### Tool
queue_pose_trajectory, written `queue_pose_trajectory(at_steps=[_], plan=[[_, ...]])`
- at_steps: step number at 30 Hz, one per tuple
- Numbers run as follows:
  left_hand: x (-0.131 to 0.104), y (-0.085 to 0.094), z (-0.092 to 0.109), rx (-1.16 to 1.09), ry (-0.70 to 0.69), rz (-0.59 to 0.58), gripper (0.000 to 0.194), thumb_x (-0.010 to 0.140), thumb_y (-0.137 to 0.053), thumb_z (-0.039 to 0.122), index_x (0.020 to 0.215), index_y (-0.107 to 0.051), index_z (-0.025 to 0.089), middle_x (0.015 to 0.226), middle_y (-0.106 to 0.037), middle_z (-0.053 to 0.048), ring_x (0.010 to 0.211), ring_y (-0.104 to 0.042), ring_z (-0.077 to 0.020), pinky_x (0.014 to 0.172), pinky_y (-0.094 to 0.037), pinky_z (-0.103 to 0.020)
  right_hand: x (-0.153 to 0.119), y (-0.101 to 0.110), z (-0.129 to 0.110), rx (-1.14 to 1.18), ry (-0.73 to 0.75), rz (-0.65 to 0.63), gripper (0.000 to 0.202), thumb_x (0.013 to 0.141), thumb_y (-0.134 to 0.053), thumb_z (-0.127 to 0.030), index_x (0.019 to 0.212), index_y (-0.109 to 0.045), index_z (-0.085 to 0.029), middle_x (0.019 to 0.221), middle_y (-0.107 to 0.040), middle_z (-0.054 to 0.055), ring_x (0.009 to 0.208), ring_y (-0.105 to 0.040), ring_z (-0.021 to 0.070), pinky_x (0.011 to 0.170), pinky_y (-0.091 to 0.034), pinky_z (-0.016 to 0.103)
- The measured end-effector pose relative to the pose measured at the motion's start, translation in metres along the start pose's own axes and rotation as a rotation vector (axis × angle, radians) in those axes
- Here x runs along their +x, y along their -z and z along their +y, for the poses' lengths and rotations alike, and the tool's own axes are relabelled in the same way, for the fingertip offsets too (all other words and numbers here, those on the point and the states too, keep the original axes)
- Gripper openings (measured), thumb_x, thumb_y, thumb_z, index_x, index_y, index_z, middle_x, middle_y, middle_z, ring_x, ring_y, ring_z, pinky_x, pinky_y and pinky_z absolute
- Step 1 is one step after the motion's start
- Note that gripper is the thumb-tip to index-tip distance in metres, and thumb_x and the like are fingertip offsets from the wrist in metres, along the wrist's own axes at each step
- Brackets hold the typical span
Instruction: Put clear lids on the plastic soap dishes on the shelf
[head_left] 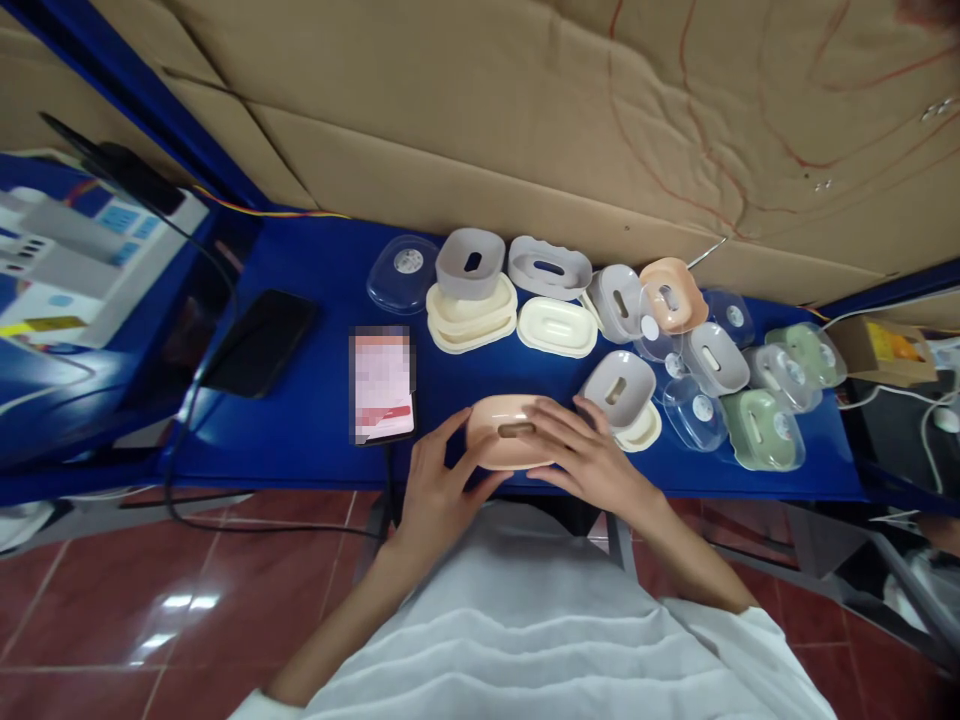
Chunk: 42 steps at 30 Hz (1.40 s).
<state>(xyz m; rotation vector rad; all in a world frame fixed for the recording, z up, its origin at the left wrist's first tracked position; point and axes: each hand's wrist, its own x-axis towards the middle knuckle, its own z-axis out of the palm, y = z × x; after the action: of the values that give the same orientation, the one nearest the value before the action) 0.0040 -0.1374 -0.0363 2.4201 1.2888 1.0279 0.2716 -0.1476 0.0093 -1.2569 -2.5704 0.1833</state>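
A peach plastic box (491, 428) with rounded corners and a long slot is held near the front edge of the blue table. My left hand (442, 485) grips its left end, thumb at the near side. Across the right part lies my right hand (585, 455), its fingers over the rim and partly hiding the slot. Just right of that hand, a grey slotted box (634, 385) rests partly over a cream piece (641, 430). Behind my hands are a cream tray (557, 328) and a stack of cream pieces (469, 325) beneath another grey box (471, 262).
A lit phone (384, 385) lies left of my hands, with a dark tablet-like device (261, 340) beyond it. Clear lids (694, 415), green boxes (757, 430) and another peach box (673, 295) crowd the right. Cardboard (450, 130) lines the back; a black cable (180, 470) crosses the left.
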Motion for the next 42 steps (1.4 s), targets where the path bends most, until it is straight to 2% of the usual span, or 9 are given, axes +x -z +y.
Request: queue_pose_trajectory(at_steps=[10,15,20,23,26,30,33,38,42], plan=[[0.001,-0.010,-0.006,0.047,-0.151,-0.117,0.045,0.095,-0.078,0.024,0.137,-0.062,0.021,0.154,-0.053,-0.023,0.145,-0.055,-0.0387,0.111,-0.055,-0.055,-0.016,-0.030,0.004,-0.190,0.049,-0.027,0.041,0.108,-0.060,-0.028,0.149,-0.062,-0.021,0.162,-0.056,0.007,0.153,-0.050,0.0233,0.132,-0.036,0.047],[0.002,-0.010,-0.006,0.006,-0.174,-0.161,0.049,0.096,-0.077,0.023,0.142,-0.058,0.021,0.153,-0.057,-0.022,0.144,-0.057,-0.0377,0.110,-0.057,-0.055,-0.033,-0.023,0.006,-0.169,0.039,0.088,0.046,0.106,-0.064,-0.027,0.152,-0.058,-0.025,0.155,-0.063,0.009,0.150,-0.054,0.0231,0.131,-0.035,0.046],[0.004,-0.010,-0.001,-0.052,-0.090,-0.123,0.050,0.094,-0.077,0.020,0.141,-0.057,0.022,0.157,-0.052,-0.022,0.145,-0.055,-0.0378,0.112,-0.056,-0.056,-0.099,-0.002,0.040,-0.246,-0.557,0.481,0.045,0.104,-0.062,-0.024,0.149,-0.062,-0.029,0.143,-0.069,0.016,0.139,-0.062,0.0328,0.120,-0.042,0.054],[0.009,-0.014,0.001,-0.092,-0.032,-0.106,0.052,0.093,-0.076,0.016,0.141,-0.056,0.021,0.159,-0.047,-0.023,0.149,-0.051,-0.0384,0.116,-0.053,-0.059,-0.145,-0.001,0.061,-0.307,-0.868,0.561,0.048,0.099,-0.072,-0.039,0.145,-0.066,-0.029,0.148,-0.064,0.022,0.140,-0.059,0.0431,0.116,-0.041,0.064],[0.018,-0.018,0.000,-0.120,-0.036,-0.100,0.050,0.093,-0.074,0.014,0.139,-0.056,0.021,0.161,-0.046,-0.022,0.152,-0.048,-0.0387,0.119,-0.050,-0.061,-0.169,0.000,0.067,-0.254,-0.930,0.560,0.049,0.098,-0.073,-0.045,0.142,-0.069,-0.026,0.144,-0.066,0.023,0.136,-0.062,0.0431,0.114,-0.046,0.062],[0.027,-0.017,-0.003,-0.158,-0.082,-0.161,0.041,0.096,-0.071,0.014,0.135,-0.058,0.020,0.161,-0.045,-0.021,0.153,-0.046,-0.0373,0.122,-0.047,-0.059,-0.151,0.006,0.045,-0.224,-0.964,0.739,0.043,0.106,-0.060,-0.040,0.144,-0.067,-0.020,0.135,-0.072,0.019,0.127,-0.070,0.0373,0.108,-0.054,0.054],[0.026,-0.014,-0.005,-0.197,-0.065,-0.217,0.039,0.098,-0.072,0.018,0.135,-0.059,0.021,0.161,-0.047,-0.019,0.152,-0.047,-0.0345,0.124,-0.046,-0.056,-0.110,0.004,0.013,-0.209,-0.820,0.840,0.039,0.106,-0.060,-0.031,0.143,-0.067,-0.022,0.129,-0.076,0.015,0.120,-0.073,0.0345,0.102,-0.057,0.053],[0.014,-0.013,-0.004,-0.277,0.079,-0.177,0.070,0.097,-0.076,0.027,0.159,-0.042,0.028,0.161,-0.047,-0.018,0.149,-0.052,-0.0321,0.121,-0.050,-0.055,-0.046,-0.021,-0.025,-0.055,-0.258,0.491,0.057,0.099,-0.068,-0.013,0.152,-0.058,-0.033,0.125,-0.079,0.006,0.120,-0.073,0.0247,0.112,-0.048,0.046],[0.008,-0.011,-0.008,-0.295,0.088,-0.171,0.087,0.097,-0.076,0.027,0.168,-0.026,0.034,0.167,-0.041,-0.018,0.154,-0.047,-0.0339,0.120,-0.051,-0.055,-0.022,-0.038,-0.025,0.028,-0.099,0.243,0.056,0.104,-0.062,-0.015,0.157,-0.053,-0.033,0.133,-0.077,0.005,0.133,-0.067,0.0218,0.126,-0.037,0.047]])
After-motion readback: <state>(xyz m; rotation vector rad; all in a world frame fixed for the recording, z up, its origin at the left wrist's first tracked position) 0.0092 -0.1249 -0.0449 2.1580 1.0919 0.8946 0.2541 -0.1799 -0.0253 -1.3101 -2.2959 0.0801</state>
